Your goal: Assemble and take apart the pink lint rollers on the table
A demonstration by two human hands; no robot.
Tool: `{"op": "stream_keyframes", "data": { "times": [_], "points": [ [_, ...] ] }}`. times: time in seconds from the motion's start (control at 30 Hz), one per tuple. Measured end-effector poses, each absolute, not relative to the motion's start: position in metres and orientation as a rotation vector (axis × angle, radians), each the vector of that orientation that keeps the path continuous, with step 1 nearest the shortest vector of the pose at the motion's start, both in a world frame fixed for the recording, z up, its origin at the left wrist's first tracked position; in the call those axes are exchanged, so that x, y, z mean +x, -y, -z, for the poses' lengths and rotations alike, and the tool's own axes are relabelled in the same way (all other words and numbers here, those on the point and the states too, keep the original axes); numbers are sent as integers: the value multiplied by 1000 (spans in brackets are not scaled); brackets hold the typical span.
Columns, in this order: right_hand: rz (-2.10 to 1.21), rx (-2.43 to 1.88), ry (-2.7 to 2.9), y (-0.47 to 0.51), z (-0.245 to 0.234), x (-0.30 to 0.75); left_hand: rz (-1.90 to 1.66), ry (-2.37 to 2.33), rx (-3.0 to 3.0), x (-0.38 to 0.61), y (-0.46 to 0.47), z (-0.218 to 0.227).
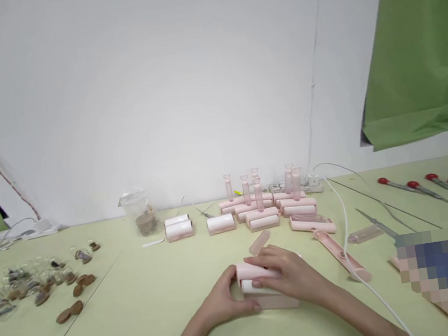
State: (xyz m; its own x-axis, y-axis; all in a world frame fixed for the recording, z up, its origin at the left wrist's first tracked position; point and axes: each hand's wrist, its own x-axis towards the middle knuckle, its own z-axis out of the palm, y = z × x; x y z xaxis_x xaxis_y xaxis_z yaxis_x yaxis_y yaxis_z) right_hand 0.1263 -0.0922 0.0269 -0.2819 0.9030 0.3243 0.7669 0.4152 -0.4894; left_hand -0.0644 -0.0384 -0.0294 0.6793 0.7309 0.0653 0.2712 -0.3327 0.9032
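At the near middle of the table, both hands are around a pink lint roller (247,271) with a white roll (248,287) showing under its pink cover. My left hand (223,303) grips its left end, thumb low along the front. Over the top and right side, my right hand (292,273) has its fingers closed on the cover and roll. A flat pale pink piece (277,301) lies just beneath, partly hidden by my hands. Behind my right hand rests a translucent pink piece (260,242).
Several pink lint rollers (263,219), some with upright handles, stand near the wall. White rolls (221,224) and a clear plastic tub (138,214) sit left. A white cable (344,217) crosses beside an open pink cover (340,251). Red-handled tools (425,189) lie right, small glass domes (34,280) left.
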Motion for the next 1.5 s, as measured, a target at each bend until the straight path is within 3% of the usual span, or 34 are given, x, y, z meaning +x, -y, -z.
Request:
{"op": "stream_keyframes", "data": {
  "times": [0.33,0.5,0.63,0.83,1.07,1.5],
  "points": [
    [-306,-1354,2183,96,-15,124,-564,-767,1896,-66,40,25],
    [-103,-1474,2213,50,-27,154,-565,-786,1941,-66,41,23],
    [-145,-1520,2369,8,-20,163,-563,-801,1945,-66,42,22],
    [-128,-1534,2168,22,-34,165,-623,-887,2005,-65,43,25],
    [-702,-1203,1850,70,-45,150,-608,-866,1975,-65,41,29],
    [-569,-1339,2048,89,-58,126,-674,-867,1977,-61,44,27]
  ]
}}
